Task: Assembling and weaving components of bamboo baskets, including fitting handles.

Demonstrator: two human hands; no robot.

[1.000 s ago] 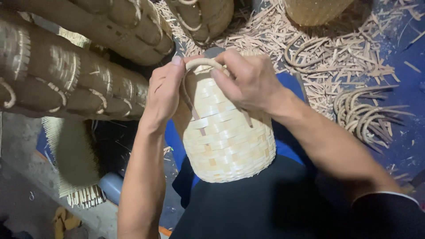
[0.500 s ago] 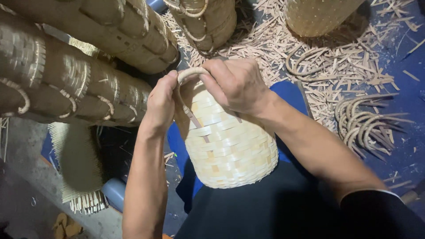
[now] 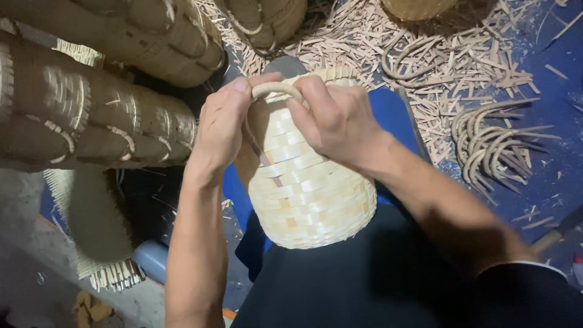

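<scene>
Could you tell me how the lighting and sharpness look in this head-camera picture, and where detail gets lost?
Head view: light falls brightest on the pale woven basket and both hands, left hand and right hand, which look fairly sharp; the dark clothing below is nearly featureless black; the stacked brown baskets at left sit in dimmer light and look slightly soft; no strong glare shows.

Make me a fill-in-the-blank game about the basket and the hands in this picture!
1. Both hands pinch the curved ____ at the top of the pale basket.
2. The left hand and right hand hold the ____ basket.
3. The floor is littered with thin ____ of the weaving material.
4. A bunch of spare curved handles lies to the ____ of the basket.

Missing words: handle; same; strips; right
</scene>
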